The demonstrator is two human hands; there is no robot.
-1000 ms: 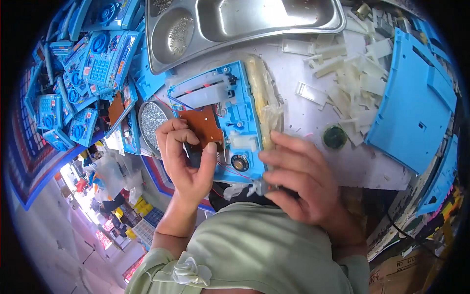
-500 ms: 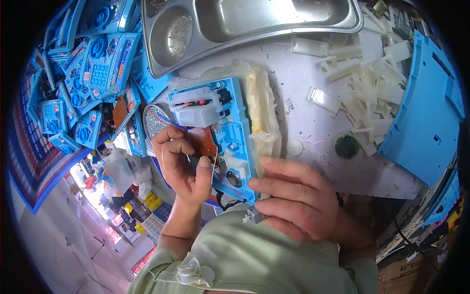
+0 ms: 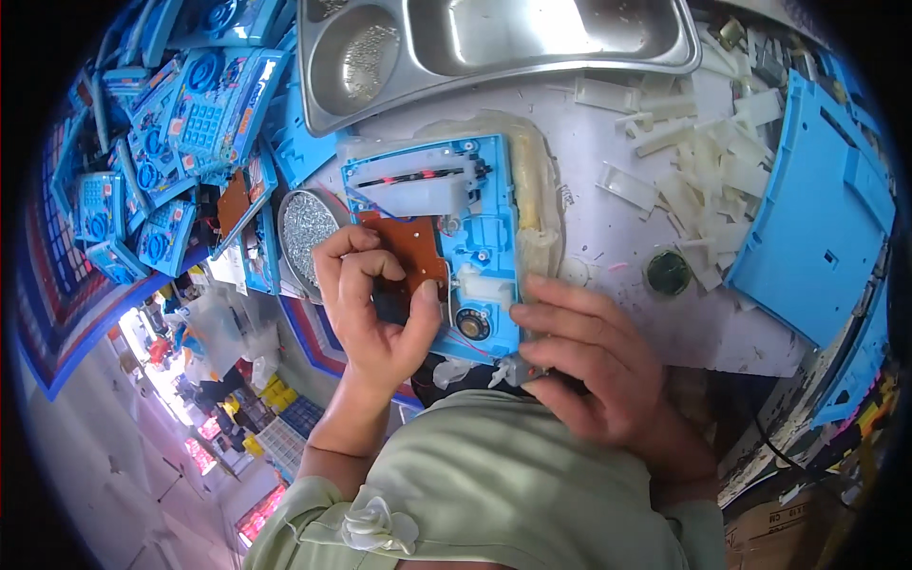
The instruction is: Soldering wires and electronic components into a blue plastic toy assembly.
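A light-blue plastic housing (image 3: pixel 499 237) lies inner side up on a wrapped, cream-edged pad (image 3: pixel 541 195). It carries a translucent white box (image 3: pixel 418 195), a small round speaker (image 3: pixel 472 324) and thin wires. My left hand (image 3: pixel 380 318) is closed at the left edge of a brown circuit board (image 3: pixel 410 249), thumb over the board and fingers curled; its fingertips are partly hidden. At the housing's lower right corner, my right hand (image 3: pixel 598 356) pinches a small grey motor (image 3: pixel 516 370) between thumb and forefinger. Its other fingertips lie along the housing's right edge.
Blue toy housings (image 3: pixel 204 119) are heaped at the left, beside a round dish of small screws (image 3: pixel 309 233). A steel compartment tray (image 3: pixel 546 66) stands at the back. White plastic pieces (image 3: pixel 698 180), a small dark round pot (image 3: pixel 668 273) and a large blue panel (image 3: pixel 807 218) lie right.
The housing now appears squarer and further right in view, with more of the board showing. My right hand has brought the motor up to the housing's lower corner.
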